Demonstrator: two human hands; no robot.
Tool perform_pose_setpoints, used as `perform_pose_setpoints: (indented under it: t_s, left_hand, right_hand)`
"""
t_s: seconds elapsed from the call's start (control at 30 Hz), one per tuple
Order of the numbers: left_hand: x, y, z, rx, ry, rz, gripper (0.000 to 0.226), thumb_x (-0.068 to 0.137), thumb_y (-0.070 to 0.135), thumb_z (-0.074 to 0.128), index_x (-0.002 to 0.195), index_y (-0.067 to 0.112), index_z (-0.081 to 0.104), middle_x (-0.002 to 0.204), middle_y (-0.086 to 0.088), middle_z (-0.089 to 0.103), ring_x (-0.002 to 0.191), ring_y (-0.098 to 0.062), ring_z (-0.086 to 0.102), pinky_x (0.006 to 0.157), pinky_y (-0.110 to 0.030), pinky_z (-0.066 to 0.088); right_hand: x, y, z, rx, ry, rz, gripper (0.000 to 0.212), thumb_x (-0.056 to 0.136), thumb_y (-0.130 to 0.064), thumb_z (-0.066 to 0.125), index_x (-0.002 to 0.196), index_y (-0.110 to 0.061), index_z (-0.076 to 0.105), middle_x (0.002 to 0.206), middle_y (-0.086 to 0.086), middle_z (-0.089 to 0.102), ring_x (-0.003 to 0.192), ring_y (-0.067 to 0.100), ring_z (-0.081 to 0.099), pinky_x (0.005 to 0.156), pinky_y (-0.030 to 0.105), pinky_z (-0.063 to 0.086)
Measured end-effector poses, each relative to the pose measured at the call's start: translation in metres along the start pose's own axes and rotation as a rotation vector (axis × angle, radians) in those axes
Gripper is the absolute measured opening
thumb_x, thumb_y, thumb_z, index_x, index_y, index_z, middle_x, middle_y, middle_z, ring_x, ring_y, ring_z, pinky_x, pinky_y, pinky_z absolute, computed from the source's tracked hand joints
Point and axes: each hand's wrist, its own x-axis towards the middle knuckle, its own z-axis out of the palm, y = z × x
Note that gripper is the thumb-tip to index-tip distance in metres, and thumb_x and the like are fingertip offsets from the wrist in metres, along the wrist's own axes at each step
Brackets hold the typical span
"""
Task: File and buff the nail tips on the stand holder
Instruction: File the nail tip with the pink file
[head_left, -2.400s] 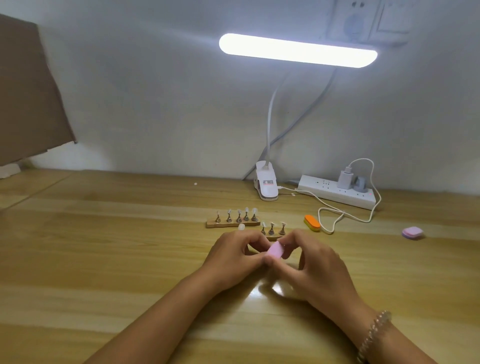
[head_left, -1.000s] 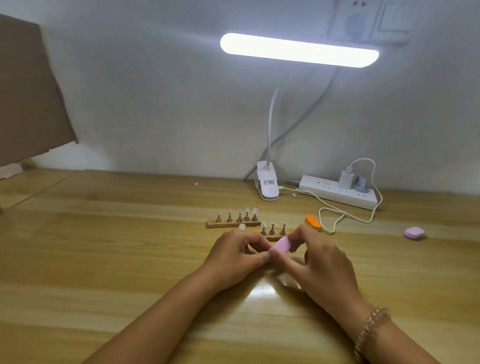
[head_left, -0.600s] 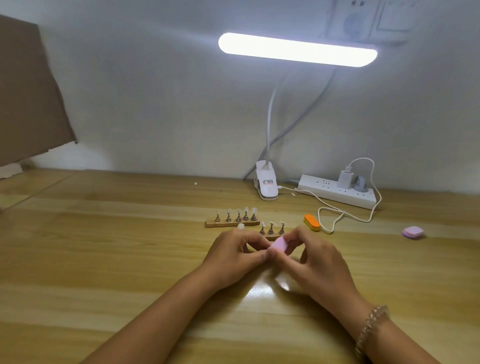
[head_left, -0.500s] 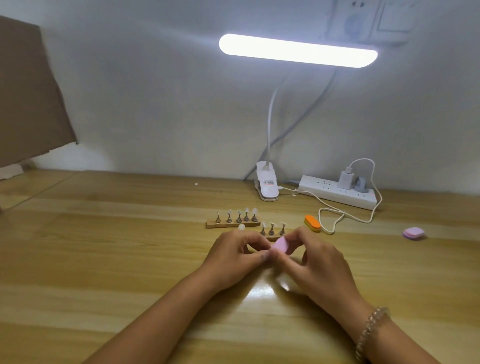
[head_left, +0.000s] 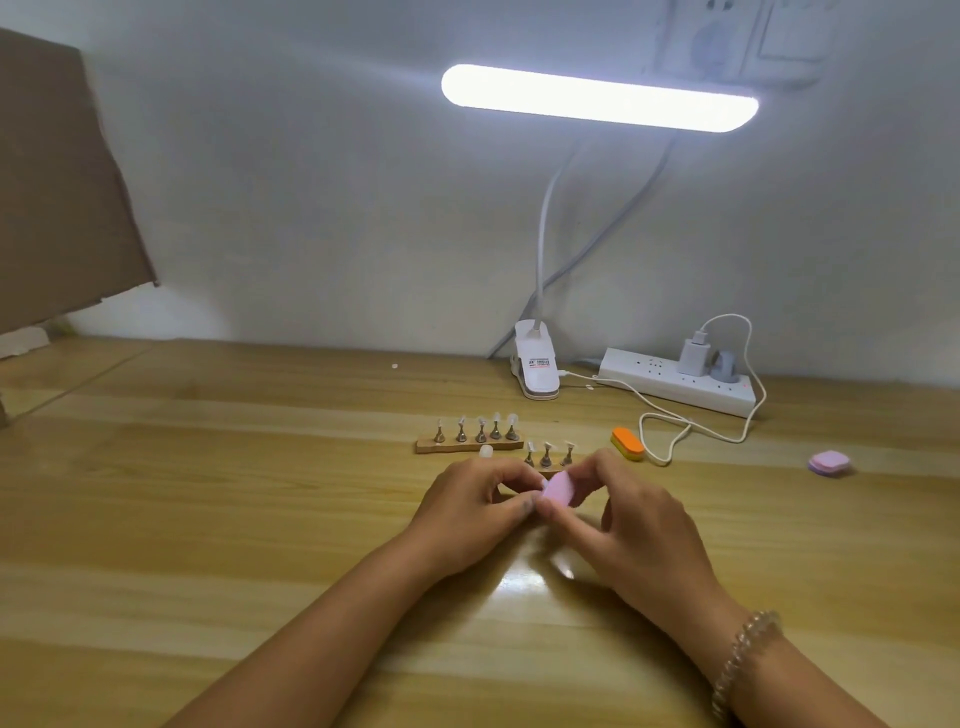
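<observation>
Pink buffer block (head_left: 561, 489) — small, flat, rounded — in right hand (head_left: 644, 525)

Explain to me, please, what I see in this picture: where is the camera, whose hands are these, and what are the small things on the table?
No machine is here: a person works with two bare hands, and one camera worn on the head looks forward and down. The right hand pinches a small pink buffer block beside the curled fingers of the left hand; what the left hand holds is hidden. On the wooden table stand nail tips on two holders: the far holder carries five, the near holder shows three. To the right lie an orange buffer and a second pink block.
</observation>
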Motion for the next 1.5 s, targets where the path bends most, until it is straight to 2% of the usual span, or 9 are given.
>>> perform_pose_setpoints:
  t_s: [0.17, 0.3, 0.43, 0.53, 0.77, 0.93, 1.13, 1.3, 1.5]
  left_hand:
    - [0.0006, -0.0012, 0.0013, 0.011, 0.007, 0.003, 0.011, 0.094, 0.024, 0.067, 0.098, 0.03, 0.075, 0.095, 0.014, 0.074, 0.056, 0.008, 0.051, 0.065, -0.022, 0.039]
    - [0.0012, -0.0012, 0.0009, 0.022, -0.009, 0.003, 0.016, 0.096, 0.022, 0.063, 0.103, 0.03, 0.074, 0.095, 0.017, 0.073, 0.06, 0.011, 0.053, 0.067, -0.021, 0.039]
    - [0.0003, -0.0005, 0.0018, 0.075, -0.017, -0.006, 0.014, 0.096, 0.027, 0.063, 0.102, 0.036, 0.072, 0.097, 0.019, 0.072, 0.063, 0.01, 0.053, 0.068, -0.024, 0.042]
    - [0.0008, 0.0006, 0.0012, 0.074, -0.017, -0.018, 0.018, 0.097, 0.023, 0.06, 0.105, 0.034, 0.072, 0.097, 0.021, 0.071, 0.07, 0.009, 0.056, 0.07, -0.024, 0.043]
    - [0.0005, 0.0018, 0.0014, 0.073, -0.005, -0.02, 0.016, 0.097, 0.022, 0.059, 0.098, 0.033, 0.071, 0.093, 0.022, 0.069, 0.085, -0.001, 0.062, 0.078, -0.028, 0.049]
    - [0.0004, 0.003, 0.0005, 0.094, 0.0, -0.015, 0.016, 0.097, 0.028, 0.061, 0.09, 0.041, 0.067, 0.086, 0.024, 0.066, 0.076, 0.006, 0.057, 0.074, -0.025, 0.046]
    - [0.0018, 0.0041, 0.001, 0.088, 0.001, -0.041, 0.011, 0.094, 0.028, 0.064, 0.096, 0.036, 0.071, 0.097, 0.019, 0.072, 0.076, 0.001, 0.06, 0.083, -0.034, 0.053]
    - [0.0002, 0.0054, 0.0001, 0.035, -0.014, -0.021, 0.015, 0.083, 0.031, 0.066, 0.082, 0.046, 0.067, 0.09, 0.022, 0.071, 0.061, 0.009, 0.055, 0.071, -0.028, 0.048]
    - [-0.0007, 0.0022, 0.0009, 0.019, -0.008, -0.01, 0.01, 0.089, 0.03, 0.07, 0.088, 0.039, 0.072, 0.091, 0.018, 0.072, 0.057, 0.006, 0.052, 0.065, -0.025, 0.04]
  right_hand:
    - [0.002, 0.0025, -0.001, 0.013, 0.031, 0.05, 0.034, 0.079, -0.065, 0.06, 0.092, -0.034, 0.055, 0.088, -0.025, 0.063, 0.071, -0.001, 0.058, 0.062, 0.028, 0.045]
    - [-0.0002, -0.0022, 0.0019, 0.019, -0.019, -0.029, 0.034, 0.078, -0.066, 0.058, 0.093, -0.035, 0.053, 0.089, -0.026, 0.063, 0.064, -0.007, 0.053, 0.054, 0.018, 0.032]
    - [0.002, 0.0004, 0.0001, 0.015, 0.026, 0.049, 0.035, 0.078, -0.066, 0.058, 0.092, -0.034, 0.054, 0.089, -0.025, 0.064, 0.063, 0.0, 0.052, 0.06, 0.027, 0.044]
    - [-0.0006, -0.005, 0.0007, -0.013, -0.036, -0.038, 0.039, 0.077, -0.069, 0.056, 0.095, -0.034, 0.052, 0.09, -0.026, 0.063, 0.062, -0.005, 0.051, 0.054, 0.02, 0.037]
    - [-0.0018, -0.004, 0.0016, -0.025, -0.022, -0.022, 0.041, 0.075, -0.071, 0.056, 0.093, -0.035, 0.049, 0.09, -0.027, 0.063, 0.069, 0.0, 0.057, 0.059, 0.027, 0.046]
    - [0.0038, 0.0034, 0.0002, 0.039, 0.046, 0.083, 0.039, 0.075, -0.069, 0.059, 0.089, -0.033, 0.051, 0.088, -0.024, 0.065, 0.067, 0.001, 0.057, 0.064, 0.033, 0.049]
    - [0.005, 0.001, 0.0018, 0.033, 0.005, 0.063, 0.039, 0.076, -0.068, 0.059, 0.09, -0.033, 0.052, 0.089, -0.024, 0.065, 0.061, -0.002, 0.053, 0.06, 0.028, 0.044]
    - [0.0014, -0.003, 0.0025, -0.013, 0.01, -0.024, 0.035, 0.077, -0.066, 0.056, 0.092, -0.034, 0.054, 0.089, -0.021, 0.061, 0.065, -0.001, 0.053, 0.058, 0.029, 0.047]
    - [0.0036, 0.0025, 0.001, 0.013, 0.023, 0.006, 0.029, 0.08, -0.061, 0.06, 0.091, -0.034, 0.057, 0.089, -0.021, 0.061, 0.066, 0.001, 0.055, 0.059, 0.027, 0.045]
